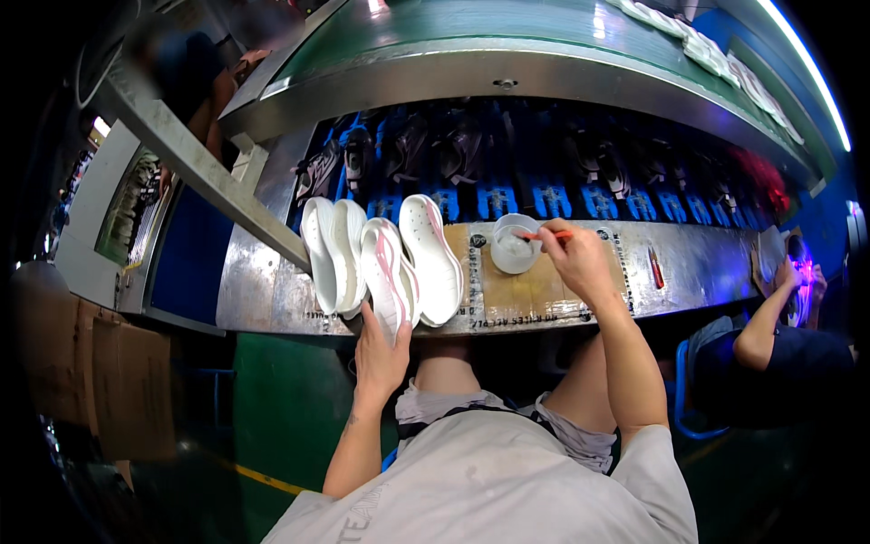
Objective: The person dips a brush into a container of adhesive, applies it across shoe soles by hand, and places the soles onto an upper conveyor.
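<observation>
My left hand is closed on the lower end of a white shoe sole with pink trim, tilted over the bench's near edge. To its right lies another white and pink sole, inner side up. Two plain white soles lie side by side on the left. My right hand pinches an orange-handled brush whose far end is inside a translucent white tub. Whitish contents show in the tub; the brush's tip is hard to make out.
Brown cardboard is taped to the metal bench under the tub. A red-handled tool lies to the right. Beyond, blue racks carry dark shoe uppers beneath a green-topped shelf. A slanted metal beam crosses the left; a co-worker sits right.
</observation>
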A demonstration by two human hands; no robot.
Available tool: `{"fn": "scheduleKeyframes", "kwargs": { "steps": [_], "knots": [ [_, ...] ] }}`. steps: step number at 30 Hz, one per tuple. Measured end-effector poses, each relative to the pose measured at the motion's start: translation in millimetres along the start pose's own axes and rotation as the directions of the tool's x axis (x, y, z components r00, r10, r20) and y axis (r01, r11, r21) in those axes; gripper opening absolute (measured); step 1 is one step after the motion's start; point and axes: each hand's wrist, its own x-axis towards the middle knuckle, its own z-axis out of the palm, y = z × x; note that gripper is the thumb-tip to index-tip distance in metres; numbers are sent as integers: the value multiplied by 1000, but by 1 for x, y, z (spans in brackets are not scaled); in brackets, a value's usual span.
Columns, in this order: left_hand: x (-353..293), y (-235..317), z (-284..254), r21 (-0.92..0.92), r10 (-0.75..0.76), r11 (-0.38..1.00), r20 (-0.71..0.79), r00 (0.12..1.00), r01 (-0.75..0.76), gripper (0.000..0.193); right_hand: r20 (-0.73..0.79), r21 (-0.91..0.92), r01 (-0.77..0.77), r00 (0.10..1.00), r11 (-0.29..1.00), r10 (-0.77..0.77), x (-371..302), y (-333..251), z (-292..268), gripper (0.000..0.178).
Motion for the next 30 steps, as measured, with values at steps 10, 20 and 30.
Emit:
{"fn": "scheduleKeyframes", "kwargs": {
  "steps": [10, 20, 30],
  "knots": [
    [17, -53, 1, -839, -177, 403, 320, 931, 365, 59, -61, 166, 65, 997, 984, -56, -17, 12, -2, 21],
    [-7, -13, -13, -570, 289, -674, 381, 878, 470, 84, 7, 260, -31, 1000, 965, 30, -24, 26, 4, 24],
    [6, 18, -6, -815, 441, -276, 364, 821, 510, 109, 28, 401, 24, 999, 916, -39, -30, -4, -7, 21]
  ]
}}
